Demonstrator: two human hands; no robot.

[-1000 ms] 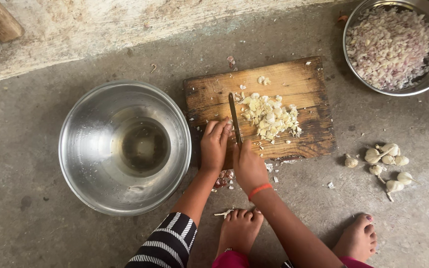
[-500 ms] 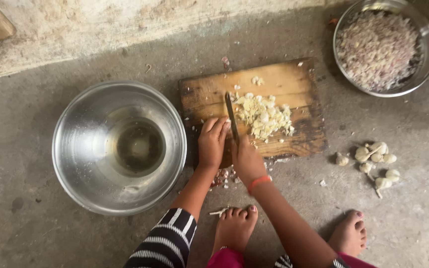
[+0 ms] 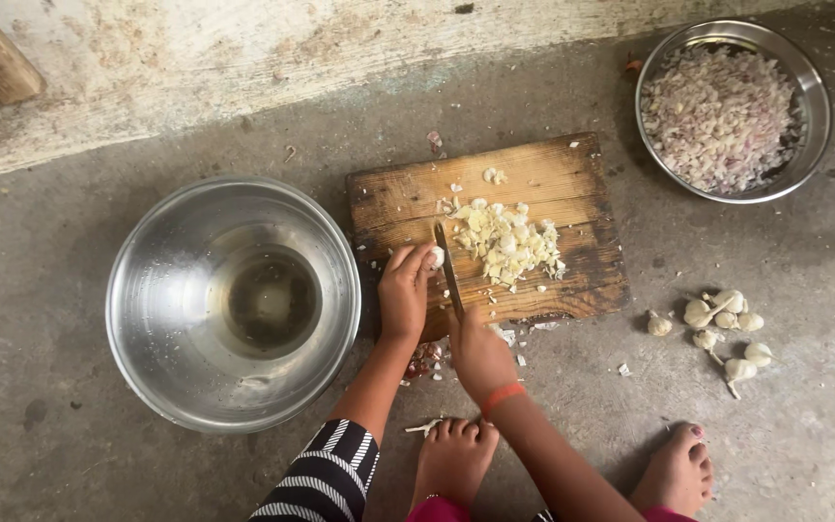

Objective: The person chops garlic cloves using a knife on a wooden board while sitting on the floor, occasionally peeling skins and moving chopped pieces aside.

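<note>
Your left hand was lying flat on the brown wooden chopping board with its fingers side by side. Now its fingertips pinch a small white garlic clove right next to the blade. The thin dark knife in your right hand has tipped a little, so its point leans more to the left. Your right hand has slid a bit lower, off the near edge of the board.

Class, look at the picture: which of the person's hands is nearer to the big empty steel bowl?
Left. The left hand rests on the board's edge just beside the empty steel bowl; the right hand, gripping the knife, sits farther away.
</note>
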